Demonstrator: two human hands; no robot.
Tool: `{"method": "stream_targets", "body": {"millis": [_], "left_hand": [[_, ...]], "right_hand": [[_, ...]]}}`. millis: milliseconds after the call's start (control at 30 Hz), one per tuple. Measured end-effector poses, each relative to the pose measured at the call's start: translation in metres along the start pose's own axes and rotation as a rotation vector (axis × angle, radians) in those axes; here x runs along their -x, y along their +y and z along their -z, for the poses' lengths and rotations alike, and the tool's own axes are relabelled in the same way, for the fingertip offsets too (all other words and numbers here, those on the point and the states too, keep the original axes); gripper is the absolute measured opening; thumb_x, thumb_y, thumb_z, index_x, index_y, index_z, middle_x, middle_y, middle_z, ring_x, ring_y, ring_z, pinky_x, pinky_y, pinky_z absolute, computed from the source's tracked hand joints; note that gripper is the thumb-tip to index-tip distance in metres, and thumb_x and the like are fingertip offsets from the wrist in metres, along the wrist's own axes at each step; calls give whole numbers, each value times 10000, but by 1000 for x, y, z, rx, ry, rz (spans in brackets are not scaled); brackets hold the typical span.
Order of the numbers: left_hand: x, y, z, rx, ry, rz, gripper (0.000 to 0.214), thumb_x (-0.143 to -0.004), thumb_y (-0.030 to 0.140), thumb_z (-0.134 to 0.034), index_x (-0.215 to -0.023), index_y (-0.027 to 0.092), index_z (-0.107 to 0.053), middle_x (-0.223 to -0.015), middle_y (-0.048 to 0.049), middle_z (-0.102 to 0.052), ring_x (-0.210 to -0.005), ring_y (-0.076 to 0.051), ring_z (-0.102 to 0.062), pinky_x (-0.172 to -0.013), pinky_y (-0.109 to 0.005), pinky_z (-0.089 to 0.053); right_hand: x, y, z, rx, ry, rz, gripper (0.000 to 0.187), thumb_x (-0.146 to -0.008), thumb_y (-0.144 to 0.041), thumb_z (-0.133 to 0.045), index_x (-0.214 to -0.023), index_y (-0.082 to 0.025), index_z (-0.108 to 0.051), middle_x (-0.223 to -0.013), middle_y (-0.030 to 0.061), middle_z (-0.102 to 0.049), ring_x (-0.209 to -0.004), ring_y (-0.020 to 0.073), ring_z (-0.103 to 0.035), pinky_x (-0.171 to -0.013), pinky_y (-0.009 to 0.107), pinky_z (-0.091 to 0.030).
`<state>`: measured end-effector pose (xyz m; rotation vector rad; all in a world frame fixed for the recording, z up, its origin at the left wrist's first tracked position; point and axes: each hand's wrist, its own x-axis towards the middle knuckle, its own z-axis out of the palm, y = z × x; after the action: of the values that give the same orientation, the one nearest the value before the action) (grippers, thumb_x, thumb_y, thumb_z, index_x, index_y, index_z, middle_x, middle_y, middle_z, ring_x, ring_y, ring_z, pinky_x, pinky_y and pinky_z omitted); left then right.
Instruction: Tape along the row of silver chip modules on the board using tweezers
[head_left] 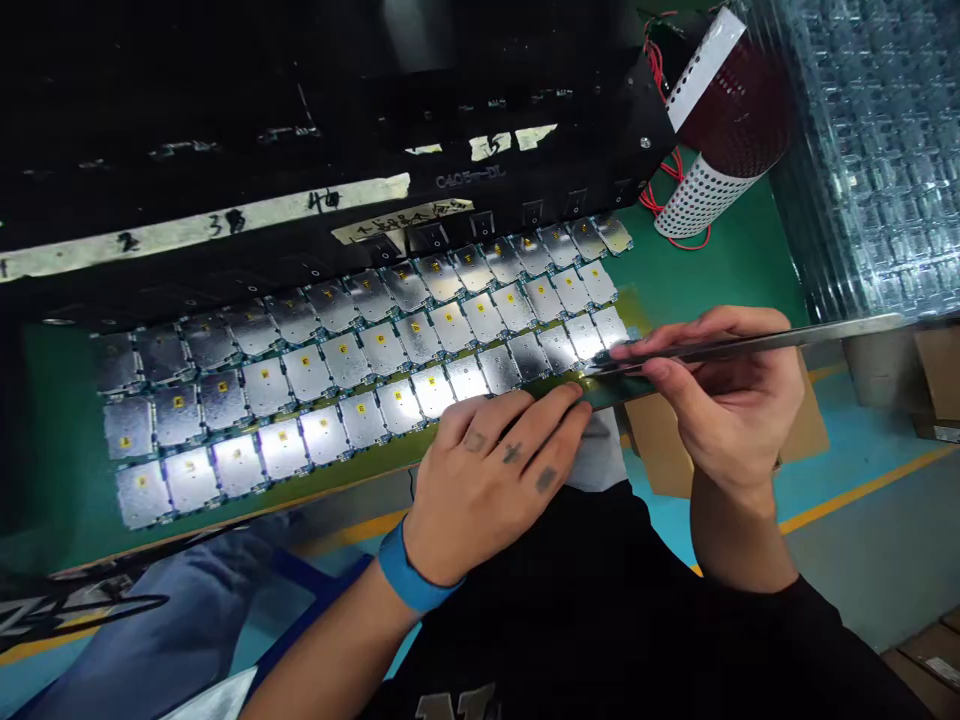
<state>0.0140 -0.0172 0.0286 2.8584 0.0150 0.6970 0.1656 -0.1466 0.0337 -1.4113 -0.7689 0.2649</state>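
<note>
At the bench's [720, 262] near edge, the right hand [731, 405] pinches light, stiff tweezers [757, 345] near their tips, while the flat, open left hand [487, 480] rests on the thin, probably fragile panel [337, 372].

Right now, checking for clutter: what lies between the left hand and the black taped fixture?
The head view shows rows of silvery square shields with yellow dots between left hand and black fixture.

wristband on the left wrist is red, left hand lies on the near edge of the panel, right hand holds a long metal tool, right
The head view shows the wristband is blue, not red. The left hand does lie on the near edge of the panel, and the right hand holds the long metal tool.
</note>
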Motion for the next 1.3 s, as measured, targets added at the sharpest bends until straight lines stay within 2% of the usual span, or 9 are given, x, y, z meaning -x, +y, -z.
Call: {"method": "stream_targets", "body": {"millis": [333, 633, 933, 1300], "left_hand": [[1, 1, -1, 20, 2, 8, 276, -905, 188, -698, -1180, 177, -672, -1195, 1, -740, -965, -221, -577, -778, -384, -407], [1, 1, -1, 24, 12, 24, 249, -916, 191, -685, -1165, 187, -680, -1178, 6, -744, -977, -211, -581, -794, -373, -414], [1, 2, -1, 16, -4, 29, 248, -909, 184, -685, -1157, 188, -692, -1179, 1, -743, -987, -207, -590, -789, -373, -425], [-1, 2, -1, 14, 9, 28, 241, -907, 178, -690, -1148, 184, -698, -1174, 6, -747, -979, -207, -584, -798, -373, -428]], "right_hand": [[6, -5, -4, 78, 35, -74, 283, -829, -41, -758, -1001, -215, -618, -912, -19, -729, -864, 169, -752, -736, 231, -666], [5, -7, -7, 166, 45, -47, 244, -835, -57, -745, -967, -214, -614, -876, -40, -734, -839, 166, -754, -689, 222, -662], [3, -8, -12, 112, 111, -95, 268, -838, -74, -759, -962, -248, -597, -855, -49, -741, -779, 162, -751, -635, 241, -670], [-1, -8, -12, 99, 136, -113, 265, -828, -110, -788, -924, -237, -576, -813, -47, -723, -739, 160, -747, -606, 227, -658]]}}
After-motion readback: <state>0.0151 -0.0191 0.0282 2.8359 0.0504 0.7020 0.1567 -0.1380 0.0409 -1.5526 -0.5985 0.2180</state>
